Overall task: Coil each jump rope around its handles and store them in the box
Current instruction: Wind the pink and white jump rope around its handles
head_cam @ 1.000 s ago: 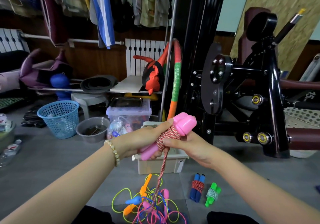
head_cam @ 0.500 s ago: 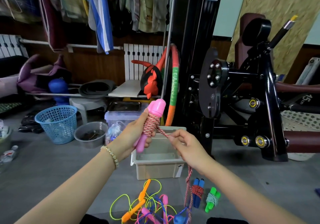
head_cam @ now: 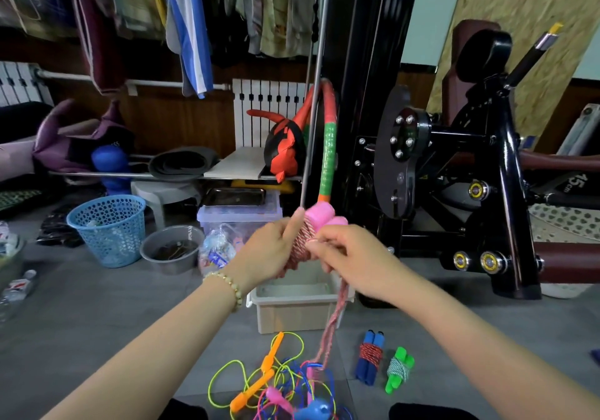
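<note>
**Pink handles stand upright in the left hand, with the slack hanging below the right**

The left hand (head_cam: pixel 269 254) grips the paired pink handles (head_cam: pixel 319 216) above the box (head_cam: pixel 285 309), their long axis near vertical. Just to their right, the right hand (head_cam: pixel 354 263) pinches the red-and-white rope (head_cam: pixel 331 332) at the coil. The free length drops to the floor tangle, so the next wrap probably has to draw slack upward and across the handles.

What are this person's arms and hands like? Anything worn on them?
Both forearms are bare: no sleeves, no gloves. The left hand has a bracelet of pale round beads at its wrist; the right hand shows no jewellery.
</note>
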`<state>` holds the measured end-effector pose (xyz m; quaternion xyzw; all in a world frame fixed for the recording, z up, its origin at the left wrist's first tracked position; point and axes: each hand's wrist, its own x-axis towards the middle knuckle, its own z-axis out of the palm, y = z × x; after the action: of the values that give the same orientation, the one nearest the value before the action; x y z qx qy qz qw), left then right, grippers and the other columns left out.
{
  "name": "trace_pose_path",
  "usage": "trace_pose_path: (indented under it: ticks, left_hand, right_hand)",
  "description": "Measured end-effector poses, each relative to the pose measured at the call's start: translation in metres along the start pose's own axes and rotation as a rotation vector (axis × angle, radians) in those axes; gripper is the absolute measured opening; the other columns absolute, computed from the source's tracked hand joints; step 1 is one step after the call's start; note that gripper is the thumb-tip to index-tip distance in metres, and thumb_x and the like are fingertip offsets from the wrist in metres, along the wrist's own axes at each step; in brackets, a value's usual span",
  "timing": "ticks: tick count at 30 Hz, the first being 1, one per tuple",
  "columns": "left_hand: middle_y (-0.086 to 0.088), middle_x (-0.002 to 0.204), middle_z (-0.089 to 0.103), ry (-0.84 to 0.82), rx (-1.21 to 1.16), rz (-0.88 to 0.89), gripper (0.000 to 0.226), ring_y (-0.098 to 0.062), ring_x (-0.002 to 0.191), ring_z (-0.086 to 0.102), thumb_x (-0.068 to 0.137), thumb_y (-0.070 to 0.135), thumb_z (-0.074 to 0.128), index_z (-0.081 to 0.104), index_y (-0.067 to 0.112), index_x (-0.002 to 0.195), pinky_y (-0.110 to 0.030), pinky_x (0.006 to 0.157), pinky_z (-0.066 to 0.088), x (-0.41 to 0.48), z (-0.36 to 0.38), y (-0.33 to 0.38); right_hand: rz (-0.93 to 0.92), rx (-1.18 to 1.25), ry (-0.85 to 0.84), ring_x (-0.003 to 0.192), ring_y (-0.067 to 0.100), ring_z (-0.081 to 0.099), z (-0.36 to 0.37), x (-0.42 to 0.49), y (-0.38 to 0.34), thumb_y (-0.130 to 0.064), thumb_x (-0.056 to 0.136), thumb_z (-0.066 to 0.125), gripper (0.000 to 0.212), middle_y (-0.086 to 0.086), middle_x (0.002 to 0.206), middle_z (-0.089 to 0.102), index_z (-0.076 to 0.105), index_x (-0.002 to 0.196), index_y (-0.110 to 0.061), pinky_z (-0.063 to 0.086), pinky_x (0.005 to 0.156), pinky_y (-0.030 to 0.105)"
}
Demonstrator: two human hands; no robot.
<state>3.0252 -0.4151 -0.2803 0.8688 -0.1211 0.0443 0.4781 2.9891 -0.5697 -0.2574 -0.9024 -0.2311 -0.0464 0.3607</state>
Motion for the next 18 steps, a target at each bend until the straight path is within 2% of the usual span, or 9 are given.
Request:
trace_pose_path:
  ticks: [2,4,6,8,11,12,14,16,18]
  left_hand:
    - [0.005,0.049,0.055,-0.146,0.004,-0.022,0.057,-0.013,0.045,0.052,0.093,0.061,0.017,0.053,0.022,0.072,-0.020,0.047,0.044,-0.012,-0.001,0.007]
    - [0.007,0.064,0.059,-0.248,0.102,0.011,0.066,-0.014,0.061,0.059,0.079,0.078,0.013,0.052,0.026,0.090,-0.019,0.059,0.046,-0.020,-0.003,0.008]
    - [0.009,0.080,0.058,-0.292,0.257,0.064,0.073,-0.014,0.076,0.060,0.068,0.086,0.029,0.043,0.025,0.104,-0.025,0.069,0.047,-0.018,-0.003,0.000]
    - [0.006,0.094,0.058,-0.318,0.383,0.127,0.069,-0.013,0.088,0.058,0.071,0.079,0.050,0.041,0.022,0.110,-0.030,0.077,0.048,-0.015,-0.001,-0.008]
    - [0.005,0.107,0.061,-0.356,0.414,0.230,0.070,-0.012,0.096,0.058,0.071,0.076,0.054,0.049,0.022,0.116,-0.034,0.088,0.048,-0.016,0.003,-0.014]
    - [0.008,0.106,0.062,-0.360,0.391,0.263,0.065,-0.008,0.094,0.058,0.073,0.073,0.055,0.052,0.024,0.114,-0.031,0.088,0.048,-0.018,0.001,-0.013]
    - [0.012,0.098,0.063,-0.373,0.340,0.288,0.049,0.002,0.084,0.056,0.078,0.062,0.063,0.058,0.025,0.108,-0.017,0.079,0.045,-0.019,-0.006,-0.011]
    - [0.010,0.087,0.063,-0.387,0.339,0.285,0.040,0.005,0.072,0.054,0.081,0.054,0.064,0.062,0.020,0.102,-0.010,0.066,0.041,-0.020,-0.013,-0.008]
    - [0.010,0.078,0.058,-0.407,0.391,0.292,0.037,0.006,0.065,0.051,0.086,0.051,0.059,0.060,0.016,0.095,-0.009,0.061,0.038,-0.022,-0.017,-0.004]
  right_hand:
    - [-0.041,-0.057,0.035,0.059,0.004,0.057,-0.012,0.001,0.005,-0.029,0.091,0.058,0.023,-0.007,0.065,0.059,0.059,0.070,-0.021,0.045,0.064,0.023]
    - [-0.010,0.031,0.019,0.066,0.015,0.065,-0.017,0.001,0.012,-0.030,0.088,0.062,0.020,0.003,0.075,0.068,0.063,0.073,-0.018,0.054,0.072,0.033]
    - [0.034,0.105,0.017,0.069,0.020,0.068,-0.016,-0.001,0.016,-0.028,0.086,0.064,0.018,0.010,0.078,0.070,0.064,0.072,-0.019,0.055,0.070,0.031]
    - [0.062,0.126,0.013,0.073,0.019,0.067,-0.014,-0.001,0.018,-0.027,0.086,0.066,0.016,0.009,0.080,0.070,0.063,0.072,-0.019,0.055,0.069,0.032]
    - [0.041,0.073,-0.064,0.078,0.017,0.065,-0.015,0.000,0.015,-0.026,0.082,0.071,0.012,0.000,0.079,0.066,0.060,0.077,-0.023,0.053,0.077,0.037]
    - [0.015,0.069,-0.122,0.074,0.016,0.063,-0.017,0.000,0.013,-0.020,0.081,0.072,0.013,0.001,0.080,0.064,0.059,0.082,-0.022,0.053,0.074,0.035]
    - [-0.060,0.043,-0.232,0.066,0.005,0.056,-0.023,-0.001,0.009,-0.008,0.080,0.072,0.020,-0.002,0.082,0.060,0.060,0.091,-0.020,0.050,0.065,0.023]
    - [-0.143,-0.057,-0.239,0.073,0.003,0.060,-0.030,-0.001,0.007,-0.010,0.080,0.073,0.017,-0.009,0.086,0.064,0.066,0.091,-0.020,0.050,0.069,0.019]
    - [-0.185,-0.158,-0.212,0.082,0.003,0.063,-0.034,0.001,0.005,-0.019,0.080,0.073,0.008,-0.010,0.086,0.068,0.070,0.087,-0.022,0.051,0.077,0.024]
